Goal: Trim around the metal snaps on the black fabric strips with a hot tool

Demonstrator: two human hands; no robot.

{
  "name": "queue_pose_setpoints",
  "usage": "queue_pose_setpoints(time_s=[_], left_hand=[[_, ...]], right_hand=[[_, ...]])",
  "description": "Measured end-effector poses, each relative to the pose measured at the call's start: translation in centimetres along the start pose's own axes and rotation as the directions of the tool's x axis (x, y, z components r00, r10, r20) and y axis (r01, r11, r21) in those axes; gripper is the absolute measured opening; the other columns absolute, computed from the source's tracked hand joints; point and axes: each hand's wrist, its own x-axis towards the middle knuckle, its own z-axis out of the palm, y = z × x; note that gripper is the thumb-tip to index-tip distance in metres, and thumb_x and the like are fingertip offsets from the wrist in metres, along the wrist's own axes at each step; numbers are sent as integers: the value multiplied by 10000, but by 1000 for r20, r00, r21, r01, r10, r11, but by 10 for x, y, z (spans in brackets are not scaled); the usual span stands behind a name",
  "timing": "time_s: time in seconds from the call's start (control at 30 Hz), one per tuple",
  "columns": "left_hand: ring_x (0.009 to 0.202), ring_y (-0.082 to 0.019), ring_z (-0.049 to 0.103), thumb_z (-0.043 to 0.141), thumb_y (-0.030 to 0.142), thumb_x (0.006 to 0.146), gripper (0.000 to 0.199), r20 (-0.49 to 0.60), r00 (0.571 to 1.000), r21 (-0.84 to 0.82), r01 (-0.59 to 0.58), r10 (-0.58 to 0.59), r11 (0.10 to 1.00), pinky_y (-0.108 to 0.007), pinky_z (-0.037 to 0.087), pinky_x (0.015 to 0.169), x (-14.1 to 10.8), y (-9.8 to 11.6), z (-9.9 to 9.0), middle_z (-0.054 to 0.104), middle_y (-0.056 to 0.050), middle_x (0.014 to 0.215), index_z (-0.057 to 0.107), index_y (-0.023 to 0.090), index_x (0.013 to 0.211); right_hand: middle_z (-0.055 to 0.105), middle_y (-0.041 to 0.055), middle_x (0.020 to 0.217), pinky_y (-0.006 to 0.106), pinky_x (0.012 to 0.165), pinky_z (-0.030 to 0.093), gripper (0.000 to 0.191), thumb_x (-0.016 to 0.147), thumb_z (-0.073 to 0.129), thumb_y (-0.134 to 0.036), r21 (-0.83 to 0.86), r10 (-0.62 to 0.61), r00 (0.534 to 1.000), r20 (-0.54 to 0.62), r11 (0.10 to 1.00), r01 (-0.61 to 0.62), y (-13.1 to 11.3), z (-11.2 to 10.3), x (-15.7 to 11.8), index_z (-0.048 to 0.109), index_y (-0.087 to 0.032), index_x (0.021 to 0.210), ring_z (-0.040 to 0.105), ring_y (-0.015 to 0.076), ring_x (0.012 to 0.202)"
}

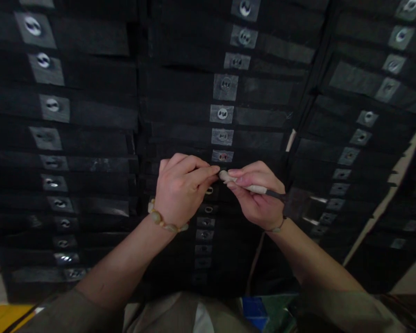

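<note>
In the head view, my left hand (184,187) is closed in a pinch near the middle column of dark drawer-like boxes; what its fingertips hold, if anything, is too small to tell. Close to its right, my right hand (259,192) grips a pale pen-like tool (255,188) with a dark rear end. The tool's rounded front lies near my left fingertips. Just above both hands is a clear-taped label with a small round mark (222,156). A beaded bracelet circles my left wrist, a thin dark band my right.
Stacked black boxes with taped round labels (52,106) stand in a left column, and more labels (349,156) run down the right. A pale strip (384,203) slants between stacks at the right. Low in view are a blue object (254,312) and a yellow surface (3,317).
</note>
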Motion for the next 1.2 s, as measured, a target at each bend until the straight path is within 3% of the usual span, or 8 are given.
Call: queue_pose_setpoints(time_s=[0.13, 0.27, 0.53, 0.63, 0.73, 0.9, 1.03, 1.2], left_hand=[[850, -168, 629, 700, 268, 901, 87, 25, 1000, -7, -7, 8, 1000, -342, 390, 710, 0, -1, -3, 756, 16, 871, 775, 279, 943], [868, -179, 636, 665, 252, 920, 134, 45, 999, -14, -13, 13, 1000, -346, 391, 708, 0, -5, -4, 753, 11, 896, 758, 276, 1015], [975, -205, 643, 646, 202, 882, 376, 167, 982, -95, 106, -89, 990, -329, 444, 782, 2, -10, -13, 759, -1, 1025, 614, 259, 1253], [979, -216, 642, 597, 205, 890, 352, 199, 976, -128, 114, -87, 985, -335, 437, 776, 2, -11, -15, 753, -17, 1064, 620, 247, 1239], [986, -222, 642, 570, 216, 903, 325, 222, 970, -124, 128, -99, 984, -341, 437, 780, 2, -11, -18, 749, -28, 1079, 626, 241, 1222], [947, -207, 651, 621, 207, 891, 251, 228, 968, -66, 120, -102, 991, -346, 434, 768, 8, -2, -21, 753, -11, 1039, 661, 249, 1135], [881, -194, 643, 645, 286, 926, 144, 77, 995, -9, 62, -62, 998, -366, 399, 762, 22, 6, -13, 762, 4, 963, 730, 280, 1042], [857, -183, 616, 657, 290, 931, 122, -19, 1000, 4, -15, 16, 1000, -365, 365, 734, 32, 3, 1, 757, 25, 875, 778, 304, 924]], right_hand=[[709, 7, 944, 259, 716, 593, 201, 846, 719, -89, -13, 25, 1000, -1, 1000, -25, -5, 3, 4, 627, -224, 962, 704, 131, 849], [671, 9, 888, 246, 687, 552, 159, 855, 713, -121, -173, 45, 996, 75, 984, -31, -13, 7, 11, 628, -220, 945, 664, 118, 780], [629, 10, 930, 264, 688, 504, 187, 888, 654, -114, -285, 7, 981, 196, 957, 50, -26, 10, 20, 579, -240, 1003, 612, 143, 842], [611, 11, 888, 238, 542, 362, 169, 907, 584, -106, -446, 32, 948, 315, 887, 118, -40, 14, 30, 603, -256, 980, 540, 154, 826], [584, 28, 842, 248, 490, 255, 155, 909, 551, -109, -533, 52, 936, 347, 833, 151, -48, 19, 34, 614, -248, 932, 481, 168, 788], [618, 12, 871, 257, 647, 494, 153, 894, 628, -93, -281, 38, 984, 175, 960, 13, -30, 9, 24, 590, -227, 955, 582, 134, 793], [682, -2, 914, 270, 744, 584, 246, 834, 712, -46, -50, 8, 999, -42, 999, -10, -5, -8, 25, 604, -225, 962, 688, 130, 853], [707, 3, 918, 249, 731, 588, 220, 822, 744, -59, -5, -17, 1000, 21, 1000, 17, 13, -19, 33, 636, -212, 936, 707, 124, 851]])
